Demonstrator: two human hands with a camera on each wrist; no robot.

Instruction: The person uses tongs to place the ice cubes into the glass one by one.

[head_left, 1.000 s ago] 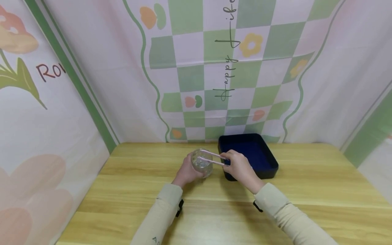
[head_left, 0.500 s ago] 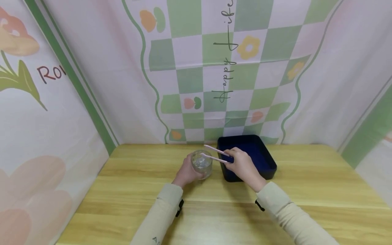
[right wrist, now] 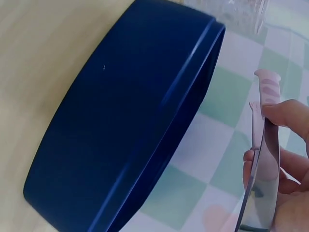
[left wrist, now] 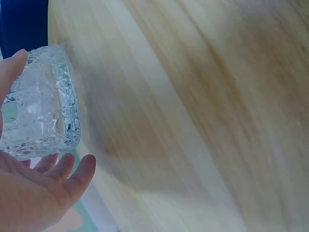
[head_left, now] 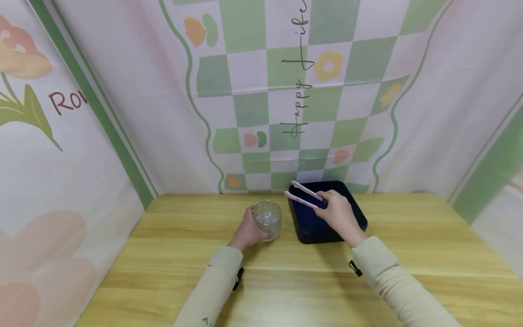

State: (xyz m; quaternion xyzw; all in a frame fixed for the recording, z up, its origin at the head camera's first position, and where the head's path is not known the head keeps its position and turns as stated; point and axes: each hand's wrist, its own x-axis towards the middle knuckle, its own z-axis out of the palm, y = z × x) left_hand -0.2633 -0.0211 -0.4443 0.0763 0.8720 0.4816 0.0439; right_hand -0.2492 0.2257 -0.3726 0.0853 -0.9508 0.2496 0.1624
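My left hand (head_left: 247, 230) grips a clear patterned glass (head_left: 273, 230) at its side, thumb and fingers on opposite sides. Some clear, shiny contents show inside the glass, too indistinct to name. The left wrist view shows the textured wall of the glass (left wrist: 41, 104) up close. With thumb and fingers, my right hand (head_left: 338, 214) pinches a pair of tongs (head_left: 301, 200) with pale pink tips, above a dark blue tray (head_left: 323, 236). The tong tips stand apart, and nothing shows between them. In the right wrist view the tongs (right wrist: 270, 87) have a metal body.
The glass and the tray are side by side on a wooden table (head_left: 196, 268), the tray to the right. A printed curtain (head_left: 286, 109) hangs right behind the table's back edge, and another printed cloth (head_left: 77, 181) borders the left side.
My right hand has moved right with the tongs, from over the glass to above the tray. The tong tips have spread somewhat. My left hand stays on the glass.
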